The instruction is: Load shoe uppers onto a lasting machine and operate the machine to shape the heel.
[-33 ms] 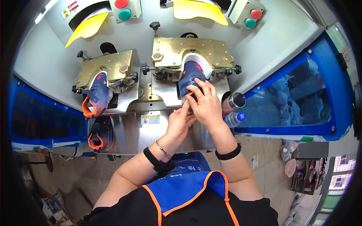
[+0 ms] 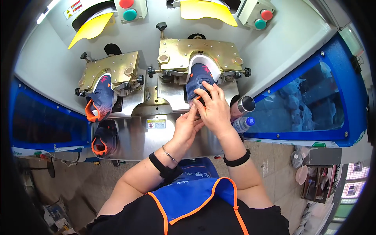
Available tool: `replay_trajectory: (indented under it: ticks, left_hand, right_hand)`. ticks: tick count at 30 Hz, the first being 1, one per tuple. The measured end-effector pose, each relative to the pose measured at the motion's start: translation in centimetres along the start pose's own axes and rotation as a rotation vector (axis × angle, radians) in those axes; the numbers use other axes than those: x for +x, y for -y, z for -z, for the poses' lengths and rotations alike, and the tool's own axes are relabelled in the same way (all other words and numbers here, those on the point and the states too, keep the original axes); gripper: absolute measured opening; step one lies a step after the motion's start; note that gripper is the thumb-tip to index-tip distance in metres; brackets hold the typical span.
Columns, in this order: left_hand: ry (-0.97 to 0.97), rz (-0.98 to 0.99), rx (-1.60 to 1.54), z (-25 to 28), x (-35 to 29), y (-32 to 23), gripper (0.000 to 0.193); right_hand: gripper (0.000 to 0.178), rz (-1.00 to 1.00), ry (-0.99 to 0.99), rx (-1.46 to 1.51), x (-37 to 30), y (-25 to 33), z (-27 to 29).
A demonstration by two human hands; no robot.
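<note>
A dark navy sneaker (image 2: 202, 74) with pink and orange marks sits toe-first in the right-hand brass-coloured clamp (image 2: 197, 47) of a machine. My right hand (image 2: 215, 111) lies over its upper, fingers bent, the thumb pressed at the orange-edged collar. From below, my left hand (image 2: 186, 127) pinches at the heel end, its fingertips meeting the right thumb. Between them my hands hide most of the heel. A matching sneaker (image 2: 103, 96) is set in the left clamp (image 2: 113, 64), touched by neither hand.
Another dark shoe (image 2: 111, 137) with an orange collar is on the steel ledge (image 2: 137, 145) at left. Beside my right hand stand a metal-topped cylinder (image 2: 246, 104) and a blue-capped bottle (image 2: 242, 123). Yellow guards (image 2: 207, 13) and button boxes (image 2: 256, 15) are above.
</note>
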State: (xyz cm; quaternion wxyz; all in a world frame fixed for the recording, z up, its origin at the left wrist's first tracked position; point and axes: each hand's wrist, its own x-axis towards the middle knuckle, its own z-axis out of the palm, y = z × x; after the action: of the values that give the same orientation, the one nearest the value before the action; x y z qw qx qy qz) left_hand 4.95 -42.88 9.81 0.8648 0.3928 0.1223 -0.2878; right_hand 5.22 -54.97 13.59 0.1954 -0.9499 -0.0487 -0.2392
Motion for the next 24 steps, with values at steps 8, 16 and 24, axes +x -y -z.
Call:
replay_trajectory:
  ticks: [8, 16, 24]
  left_hand:
    - [0.011, -0.042, 0.013, 0.7, 0.7, 1.2, 0.046]
    - [0.089, -0.024, 0.066, 2.0, 1.1, 0.8, 0.048]
    - [-0.059, -0.189, 0.641, 9.1, -4.7, -2.2, 0.033]
  right_hand:
    - [0.030, 0.013, -0.018, 0.012, -0.5, -0.1, -0.4]
    - [0.031, 0.055, -0.088, 0.007, -1.0, -0.5, -1.6]
    - [0.040, 0.086, -0.120, -0.066, -3.2, -0.5, -1.4]
